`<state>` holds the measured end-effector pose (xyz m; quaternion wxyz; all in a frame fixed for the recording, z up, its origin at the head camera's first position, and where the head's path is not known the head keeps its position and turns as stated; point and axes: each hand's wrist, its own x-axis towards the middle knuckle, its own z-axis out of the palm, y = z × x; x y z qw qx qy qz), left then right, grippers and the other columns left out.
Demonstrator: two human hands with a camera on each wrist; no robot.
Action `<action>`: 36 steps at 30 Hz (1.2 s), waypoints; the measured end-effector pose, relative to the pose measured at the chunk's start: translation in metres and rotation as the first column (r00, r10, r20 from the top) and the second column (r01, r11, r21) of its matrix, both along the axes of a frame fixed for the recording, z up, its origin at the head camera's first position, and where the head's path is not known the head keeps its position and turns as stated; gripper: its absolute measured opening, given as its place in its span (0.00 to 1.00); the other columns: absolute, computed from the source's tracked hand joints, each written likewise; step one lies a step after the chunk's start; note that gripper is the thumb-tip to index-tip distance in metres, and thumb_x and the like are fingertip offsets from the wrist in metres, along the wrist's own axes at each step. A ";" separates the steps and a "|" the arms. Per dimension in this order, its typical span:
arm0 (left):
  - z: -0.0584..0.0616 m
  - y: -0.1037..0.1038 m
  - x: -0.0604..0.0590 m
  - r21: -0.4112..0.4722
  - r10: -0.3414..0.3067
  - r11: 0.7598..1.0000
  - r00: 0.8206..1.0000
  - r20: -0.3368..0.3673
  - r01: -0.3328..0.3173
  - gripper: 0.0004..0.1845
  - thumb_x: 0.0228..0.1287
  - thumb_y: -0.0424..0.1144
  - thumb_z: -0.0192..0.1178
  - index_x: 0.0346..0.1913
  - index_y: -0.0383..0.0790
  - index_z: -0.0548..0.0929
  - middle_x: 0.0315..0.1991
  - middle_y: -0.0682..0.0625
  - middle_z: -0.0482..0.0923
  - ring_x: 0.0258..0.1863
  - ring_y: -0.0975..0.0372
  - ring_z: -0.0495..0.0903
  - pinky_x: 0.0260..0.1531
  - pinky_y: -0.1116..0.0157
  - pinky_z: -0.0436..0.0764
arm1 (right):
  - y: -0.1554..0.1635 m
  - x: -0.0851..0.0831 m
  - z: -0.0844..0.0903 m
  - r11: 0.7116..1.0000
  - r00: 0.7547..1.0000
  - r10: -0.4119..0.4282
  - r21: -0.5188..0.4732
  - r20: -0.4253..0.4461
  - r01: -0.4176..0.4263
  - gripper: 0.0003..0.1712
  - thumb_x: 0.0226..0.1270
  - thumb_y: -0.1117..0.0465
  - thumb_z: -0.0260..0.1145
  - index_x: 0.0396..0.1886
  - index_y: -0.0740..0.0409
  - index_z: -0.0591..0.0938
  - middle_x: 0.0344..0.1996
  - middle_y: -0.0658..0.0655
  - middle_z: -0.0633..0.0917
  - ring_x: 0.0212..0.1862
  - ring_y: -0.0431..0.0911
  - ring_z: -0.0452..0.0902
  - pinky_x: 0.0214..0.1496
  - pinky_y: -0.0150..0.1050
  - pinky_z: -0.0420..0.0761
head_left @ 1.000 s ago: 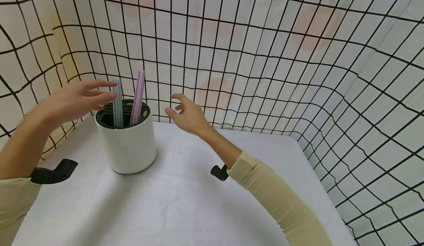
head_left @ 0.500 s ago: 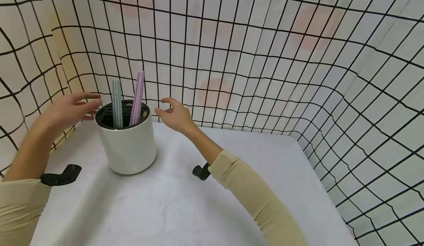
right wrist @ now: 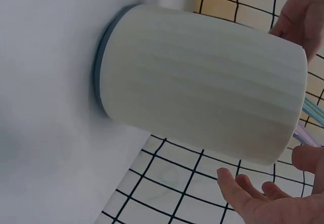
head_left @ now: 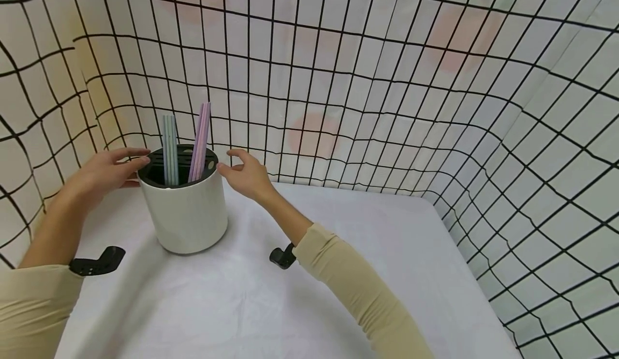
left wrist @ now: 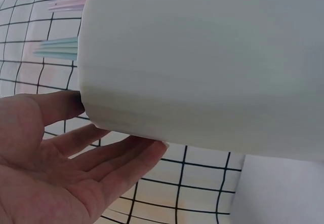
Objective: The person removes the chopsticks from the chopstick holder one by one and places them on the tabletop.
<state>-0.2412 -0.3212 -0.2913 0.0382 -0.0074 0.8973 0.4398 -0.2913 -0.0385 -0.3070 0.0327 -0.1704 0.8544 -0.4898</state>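
Note:
A white round utensil holder with a black slotted top stands upright at the back left of the table. Pale blue-green sticks and pink-purple sticks rise from its slots. On its left side is my left hand; the left wrist view shows the fingertips against the white wall and the thumb at the rim. My right hand is at the holder's right side, thumb right by the rim. In the right wrist view, that hand's fingers are loosely bent, just off the wall.
A white cloth covers the table. Black wire grid panels over pale sheeting enclose the back and both sides, the left one close behind my left hand. A black strap-on camera mount sticks out at each wrist.
My left hand has moved down from above the blue-green sticks to the holder's left side. My right hand has come left and down to its right side. The holder stays in place.

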 end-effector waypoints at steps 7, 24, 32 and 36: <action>-0.004 0.000 -0.002 0.000 0.016 1.000 1.000 -0.001 -0.016 0.34 0.83 0.53 0.39 0.80 0.35 0.52 0.71 0.25 0.63 0.39 0.81 0.77 0.61 0.52 0.82 | -0.015 -0.001 -0.010 0.998 1.000 -0.008 -0.063 0.011 0.008 0.30 0.74 0.45 0.62 0.72 0.45 0.73 0.57 0.57 0.87 0.57 0.50 0.84 0.55 0.45 0.86; -0.010 -0.004 -0.005 0.060 0.017 0.998 0.999 0.031 -0.019 0.35 0.82 0.54 0.40 0.81 0.39 0.51 0.74 0.28 0.61 0.36 0.85 0.76 0.53 0.58 0.88 | -0.030 0.002 -0.018 0.973 0.994 -0.091 -0.206 0.060 0.102 0.24 0.72 0.50 0.65 0.66 0.49 0.80 0.54 0.55 0.88 0.56 0.44 0.85 0.52 0.38 0.87; -0.011 -0.002 -0.003 0.060 0.034 0.998 0.999 0.037 -0.036 0.36 0.82 0.56 0.40 0.82 0.41 0.50 0.75 0.28 0.59 0.41 0.80 0.77 0.65 0.44 0.78 | -0.031 0.003 -0.018 0.959 0.988 -0.112 -0.248 0.105 0.135 0.24 0.71 0.51 0.67 0.64 0.49 0.81 0.52 0.54 0.88 0.54 0.44 0.86 0.52 0.39 0.88; -0.012 -0.004 -0.003 0.071 0.028 0.997 0.999 0.040 -0.031 0.36 0.82 0.57 0.40 0.82 0.42 0.49 0.75 0.28 0.60 0.37 0.84 0.77 0.53 0.59 0.87 | -0.032 0.004 -0.017 0.957 0.986 -0.113 -0.256 0.119 0.140 0.23 0.71 0.52 0.68 0.64 0.48 0.81 0.53 0.54 0.88 0.55 0.44 0.85 0.53 0.39 0.87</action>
